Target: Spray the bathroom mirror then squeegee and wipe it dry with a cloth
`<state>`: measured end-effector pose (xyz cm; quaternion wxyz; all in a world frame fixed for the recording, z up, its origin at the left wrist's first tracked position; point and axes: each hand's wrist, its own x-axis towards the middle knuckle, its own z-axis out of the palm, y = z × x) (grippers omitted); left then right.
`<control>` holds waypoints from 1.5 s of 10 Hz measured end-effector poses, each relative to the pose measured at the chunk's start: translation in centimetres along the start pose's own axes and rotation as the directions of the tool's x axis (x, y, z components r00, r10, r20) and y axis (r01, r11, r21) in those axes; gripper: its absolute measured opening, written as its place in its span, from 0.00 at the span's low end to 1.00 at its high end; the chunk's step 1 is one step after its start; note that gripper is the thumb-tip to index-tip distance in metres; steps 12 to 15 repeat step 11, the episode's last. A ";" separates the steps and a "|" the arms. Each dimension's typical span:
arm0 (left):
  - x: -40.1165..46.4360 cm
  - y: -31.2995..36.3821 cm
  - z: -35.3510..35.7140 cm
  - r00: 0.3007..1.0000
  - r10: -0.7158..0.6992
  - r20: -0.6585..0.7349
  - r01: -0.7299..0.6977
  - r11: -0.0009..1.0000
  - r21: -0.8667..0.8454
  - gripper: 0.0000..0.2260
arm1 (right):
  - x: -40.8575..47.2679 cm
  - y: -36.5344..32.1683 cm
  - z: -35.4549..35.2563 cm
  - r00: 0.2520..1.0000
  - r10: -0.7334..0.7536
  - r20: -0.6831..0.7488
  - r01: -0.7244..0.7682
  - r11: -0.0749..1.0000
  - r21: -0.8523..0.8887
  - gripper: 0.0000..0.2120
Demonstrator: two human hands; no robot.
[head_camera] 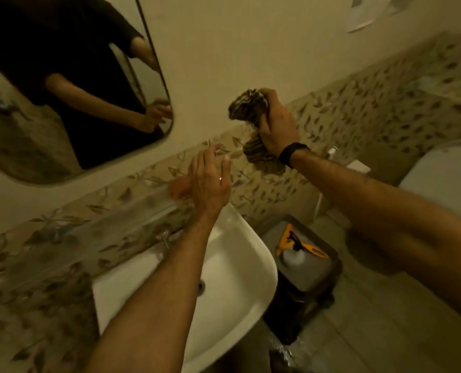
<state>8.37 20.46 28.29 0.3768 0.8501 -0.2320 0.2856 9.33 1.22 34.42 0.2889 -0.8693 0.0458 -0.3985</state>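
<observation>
The rounded mirror (14,146) hangs on the wall at the upper left and reflects a person in dark clothes. My right hand (276,125) is to the right of the mirror, clenched on a bunched striped cloth (247,106) that hangs down under the fist. My left hand (210,179) is held flat with fingers apart above the white sink (240,292), below the mirror's lower right corner, holding nothing. A spray bottle (294,255) and a yellow squeegee (314,250) sit on a small stand to the right of the sink.
A faucet (166,238) stands at the sink's back edge against leaf-patterned tiles. An orange object (179,185) lies on the ledge behind my left hand. A white toilet (439,179) is at the right. The tiled floor (372,332) runs between stand and toilet.
</observation>
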 end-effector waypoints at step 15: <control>-28.0 4.9 26.0 0.189 -0.467 0.864 0.604 0.749 0.273 0.19 | -29.7 34.2 3.5 -0.074 0.816 0.573 -0.783 0.309 -0.540 0.19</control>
